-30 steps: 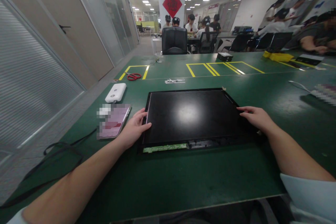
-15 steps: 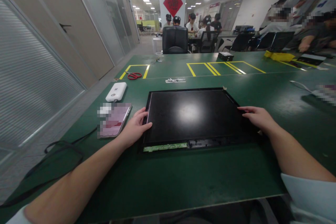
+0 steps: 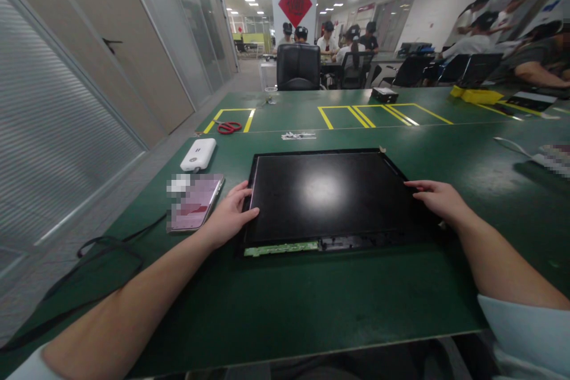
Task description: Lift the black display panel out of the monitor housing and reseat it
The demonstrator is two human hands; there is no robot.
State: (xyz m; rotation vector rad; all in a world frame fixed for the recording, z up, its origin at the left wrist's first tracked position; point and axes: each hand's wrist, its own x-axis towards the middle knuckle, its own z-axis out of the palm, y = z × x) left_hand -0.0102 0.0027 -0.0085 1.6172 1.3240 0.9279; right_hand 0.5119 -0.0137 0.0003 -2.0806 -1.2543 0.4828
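A black LCD screen panel lies face up on the green table, with light glaring off its middle. Along its near edge runs a green circuit board strip. My left hand grips the panel's left edge, its thumb on top and the other fingers along the side. On the opposite edge, my right hand holds the frame between fingers and thumb; some of its fingertips are hidden. A small light tab sticks out at the far right corner of the panel.
Left of the panel lie a phone, a white power bank and a black strap. Red scissors and small white pieces lie farther back. A black box stands beyond yellow tape. Several people sit in the background.
The view has shifted very slightly. Both hands stay on the panel's edges, and the panel keeps its place on the table.
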